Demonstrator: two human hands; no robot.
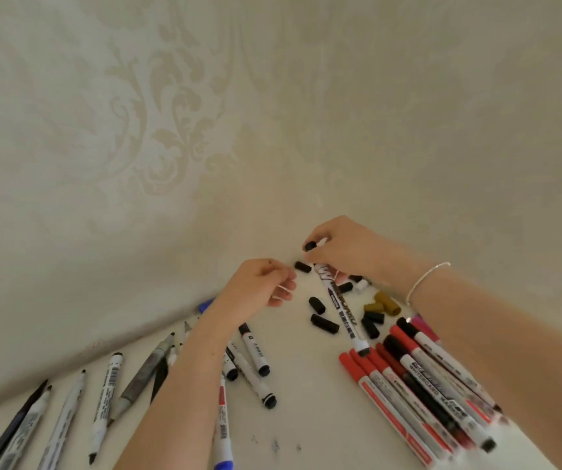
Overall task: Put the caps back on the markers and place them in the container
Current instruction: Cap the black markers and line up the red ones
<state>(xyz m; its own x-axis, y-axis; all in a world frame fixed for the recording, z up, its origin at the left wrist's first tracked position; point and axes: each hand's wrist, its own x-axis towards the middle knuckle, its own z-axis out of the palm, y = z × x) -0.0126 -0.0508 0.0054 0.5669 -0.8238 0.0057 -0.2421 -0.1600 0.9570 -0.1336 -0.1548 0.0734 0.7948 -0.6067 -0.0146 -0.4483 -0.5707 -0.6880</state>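
Note:
My right hand (344, 247) pinches a small black cap (310, 246) at its fingertips, above the table's far corner. Under it a white whiteboard marker (339, 307) slants down to the right; its far end, with a black piece (302, 266), lies beneath that hand's lower fingers. My left hand (259, 286) hovers just left of that black piece with its fingers loosely curled and nothing seen in them. Several loose black caps (323, 323) and olive caps (386, 302) lie around the marker. No container is in view.
Red and black capped markers (418, 385) lie bunched under my right forearm. Uncapped markers and pens (106, 401) fan out at the lower left, and a few black-capped ones (254, 351) sit under my left wrist. The patterned wall (171, 130) closes off the white table (306, 418) behind.

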